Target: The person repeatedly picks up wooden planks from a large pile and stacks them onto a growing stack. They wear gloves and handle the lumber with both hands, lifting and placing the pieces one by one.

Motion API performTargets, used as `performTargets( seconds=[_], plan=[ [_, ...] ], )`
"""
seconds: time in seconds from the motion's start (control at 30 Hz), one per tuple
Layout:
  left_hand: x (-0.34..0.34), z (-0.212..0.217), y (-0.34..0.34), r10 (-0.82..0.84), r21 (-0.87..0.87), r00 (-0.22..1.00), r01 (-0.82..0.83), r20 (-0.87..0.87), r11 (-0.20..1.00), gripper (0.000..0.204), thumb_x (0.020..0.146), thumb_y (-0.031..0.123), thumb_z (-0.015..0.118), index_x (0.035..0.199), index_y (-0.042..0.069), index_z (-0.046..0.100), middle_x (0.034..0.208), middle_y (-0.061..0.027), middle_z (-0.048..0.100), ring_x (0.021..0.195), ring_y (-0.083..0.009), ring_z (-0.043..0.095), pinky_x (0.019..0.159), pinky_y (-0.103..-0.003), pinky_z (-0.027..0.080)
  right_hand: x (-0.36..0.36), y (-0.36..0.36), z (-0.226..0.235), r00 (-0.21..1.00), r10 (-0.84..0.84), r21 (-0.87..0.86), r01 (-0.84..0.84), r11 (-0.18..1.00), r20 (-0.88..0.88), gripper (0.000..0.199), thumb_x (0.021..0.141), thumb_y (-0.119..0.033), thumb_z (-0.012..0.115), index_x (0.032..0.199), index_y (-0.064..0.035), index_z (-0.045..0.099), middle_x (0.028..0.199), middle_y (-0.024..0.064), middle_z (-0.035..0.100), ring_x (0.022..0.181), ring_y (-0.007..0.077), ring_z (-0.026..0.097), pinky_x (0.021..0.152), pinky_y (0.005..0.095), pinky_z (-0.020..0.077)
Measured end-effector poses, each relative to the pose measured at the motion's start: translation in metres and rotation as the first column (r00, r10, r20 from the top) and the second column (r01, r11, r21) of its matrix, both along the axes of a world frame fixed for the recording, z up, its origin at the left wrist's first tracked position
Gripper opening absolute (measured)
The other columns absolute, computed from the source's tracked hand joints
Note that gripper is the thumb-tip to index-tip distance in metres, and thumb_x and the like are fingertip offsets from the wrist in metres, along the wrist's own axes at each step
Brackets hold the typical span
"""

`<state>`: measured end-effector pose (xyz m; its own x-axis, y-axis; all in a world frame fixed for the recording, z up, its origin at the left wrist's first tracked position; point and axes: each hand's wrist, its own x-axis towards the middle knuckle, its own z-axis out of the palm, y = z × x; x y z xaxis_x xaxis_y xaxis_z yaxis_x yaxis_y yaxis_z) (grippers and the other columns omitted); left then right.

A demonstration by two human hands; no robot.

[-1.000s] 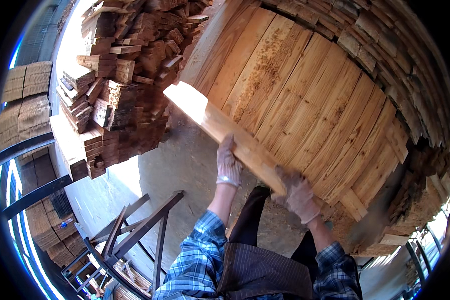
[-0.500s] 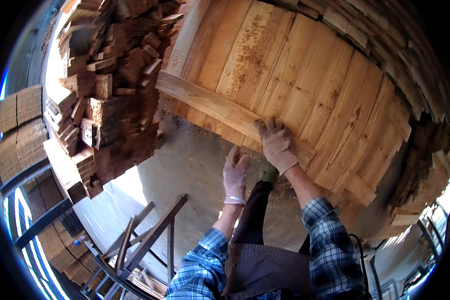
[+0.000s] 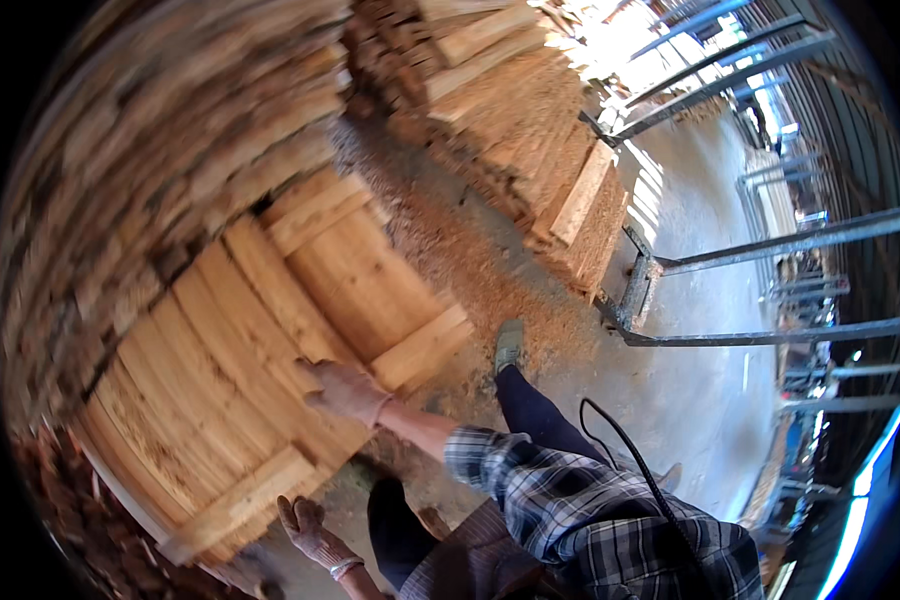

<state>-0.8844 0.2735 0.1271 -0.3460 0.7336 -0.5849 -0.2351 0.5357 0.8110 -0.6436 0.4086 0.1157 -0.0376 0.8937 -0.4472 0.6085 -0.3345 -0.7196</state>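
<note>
A layer of pale planks lies side by side at the left. My right hand, in a dirty work glove, is over the planks with fingers stretched out and nothing held; whether it touches them I cannot tell. My left hand, gloved too, hangs just off the planks' near edge, thumb and fingers apart. Close to it, a narrow board lies crosswise on the planks. Another short crosswise board lies at their right end, and a third one lies at the far corner.
A tall wall of stacked lumber rises behind the planks. Ahead stands a lower wood stack, beside a metal frame with long bars. Sawdust covers the floor between, and a black cable runs by my right arm.
My view has swung to the right, bringing the metal frame and sawdust into sight. My right hand has left the narrow crosswise board and is now over the planks nearer their other end.
</note>
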Motion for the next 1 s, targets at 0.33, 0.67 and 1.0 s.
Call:
performTargets(
  seconds=[0.33, 0.67, 1.0],
  plan=[
    [0.378, 0.020, 0.147, -0.536, 0.091, 0.810, 0.568, -0.238, 0.818, 0.068, 0.085, 0.005, 0.062, 0.144, -0.004, 0.028, 0.135, -0.0197, 0.044, 0.113, -0.0256, 0.050, 0.093, -0.032, 0.044, 0.412, -0.108, -0.021, 0.707, -0.699, 0.003, 0.704, 0.711, -0.109, 0.074, 0.077, -0.049, 0.072, 0.134, -0.0068, 0.048, 0.124, 0.0121, 0.060, 0.111, 0.0211, 0.059, 0.094, 0.0312, 0.0475],
    [0.609, -0.025, 0.400, -0.378, -0.082, 0.119, 0.875, -0.918, 0.476, 0.075, 0.079, 0.013, 0.070, 0.143, 0.004, 0.033, 0.139, -0.0182, 0.045, 0.124, -0.0268, 0.046, 0.101, -0.031, 0.041, 0.547, -0.168, -0.096, 0.210, -0.771, -0.298, 0.837, 0.460, -0.601, 0.052, 0.084, -0.013, 0.067, 0.132, -0.0042, 0.050, 0.131, 0.0100, 0.057, 0.113, 0.0183, 0.058, 0.095, 0.0250, 0.0464],
    [0.619, -0.043, 0.372, -0.715, 0.005, 0.617, 0.758, -0.329, 0.652, 0.049, 0.088, 0.024, 0.065, 0.129, 0.005, 0.047, 0.120, -0.0134, 0.055, 0.104, -0.0228, 0.056, 0.075, -0.038, 0.055, 0.569, -0.162, -0.080, 0.613, -0.735, -0.166, 0.724, 0.669, -0.289, 0.056, 0.086, -0.016, 0.067, 0.136, -0.0008, 0.045, 0.130, 0.0150, 0.056, 0.117, 0.0202, 0.055, 0.096, 0.0317, 0.0462]
  ],
)
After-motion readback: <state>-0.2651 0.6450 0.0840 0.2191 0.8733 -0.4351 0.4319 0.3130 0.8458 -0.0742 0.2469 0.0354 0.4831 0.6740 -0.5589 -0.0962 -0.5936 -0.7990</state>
